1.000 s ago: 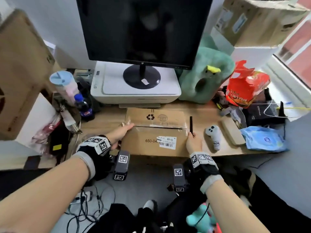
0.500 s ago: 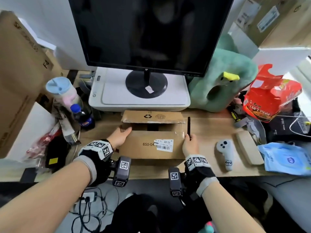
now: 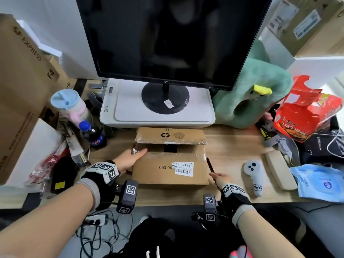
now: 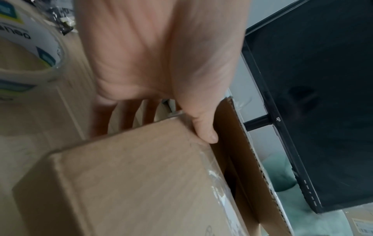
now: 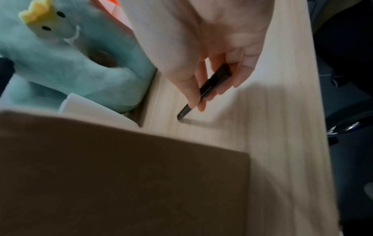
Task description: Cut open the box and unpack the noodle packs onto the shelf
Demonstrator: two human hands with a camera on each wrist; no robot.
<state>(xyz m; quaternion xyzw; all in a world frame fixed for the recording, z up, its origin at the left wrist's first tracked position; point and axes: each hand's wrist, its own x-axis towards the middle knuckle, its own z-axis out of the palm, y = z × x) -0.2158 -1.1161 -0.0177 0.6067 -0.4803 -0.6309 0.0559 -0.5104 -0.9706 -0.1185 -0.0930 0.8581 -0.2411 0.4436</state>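
A brown cardboard box (image 3: 170, 164) with a white label lies on the wooden desk (image 3: 232, 149), in front of the printer. Its far flap (image 3: 170, 135) is raised, and a dark gap shows along the slit. My left hand (image 3: 130, 158) holds the box's left top corner; the thumb (image 4: 206, 131) lies on the near flap's edge and the fingers run down the side. Just right of the box, my right hand (image 3: 221, 180) pinches a slim black cutter (image 5: 203, 91), tip down close to the desk. What is inside the box is hidden.
A monitor (image 3: 167, 40) on a white printer (image 3: 158, 112) stands behind the box. A green plush (image 3: 256, 101), red noodle bag (image 3: 305, 116), white controller (image 3: 254, 175), beige case (image 3: 281, 170) and blue pack (image 3: 322, 183) lie right. A cola bottle (image 3: 92, 135), cup (image 3: 68, 105) and big cartons (image 3: 18, 90) are left.
The far flap has lifted and the slit now gapes. My right hand has drawn the cutter off the box's top right edge, back and to the right. The view has moved closer.
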